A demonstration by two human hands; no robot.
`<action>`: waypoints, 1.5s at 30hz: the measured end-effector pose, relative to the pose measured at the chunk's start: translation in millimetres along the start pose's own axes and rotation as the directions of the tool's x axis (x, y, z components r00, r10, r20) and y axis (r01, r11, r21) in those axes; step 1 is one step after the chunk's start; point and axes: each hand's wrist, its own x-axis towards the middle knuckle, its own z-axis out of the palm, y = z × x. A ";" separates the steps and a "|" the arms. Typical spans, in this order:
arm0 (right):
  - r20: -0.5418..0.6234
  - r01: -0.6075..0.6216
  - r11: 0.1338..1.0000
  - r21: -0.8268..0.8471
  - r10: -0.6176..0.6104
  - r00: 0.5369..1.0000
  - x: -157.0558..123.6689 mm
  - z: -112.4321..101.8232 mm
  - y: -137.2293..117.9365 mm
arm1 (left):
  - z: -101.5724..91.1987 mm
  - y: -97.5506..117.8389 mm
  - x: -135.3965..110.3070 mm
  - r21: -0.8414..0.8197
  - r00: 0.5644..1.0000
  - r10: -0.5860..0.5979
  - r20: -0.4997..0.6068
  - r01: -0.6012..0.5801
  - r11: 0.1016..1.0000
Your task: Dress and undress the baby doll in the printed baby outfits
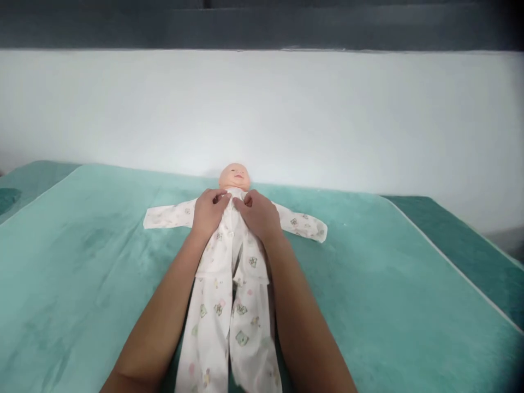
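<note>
The left hand and right hand, fingers curled closed, pinch the shirt; the doll's head lies just beyond them. Fastening the front seems underway; the next move likely calls for joining its edges between the thumbs.

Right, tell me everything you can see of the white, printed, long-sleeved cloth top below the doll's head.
The white, soft-looking cloth top, dotted with small pictures, lies front up on the teal cloth cover. Its long sleeves spread sideways; its front edges part toward the hem, which overlaps matching white printed trousers. The bare left hand and right hand touch its chest near the neckline.
</note>
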 end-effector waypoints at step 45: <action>-0.042 0.212 0.807 0.551 -0.227 0.973 3.4 3.4 12.9 | -3.8 -2.1 9.1 -0.314 0.985 -0.029 0.171 0.082 0.946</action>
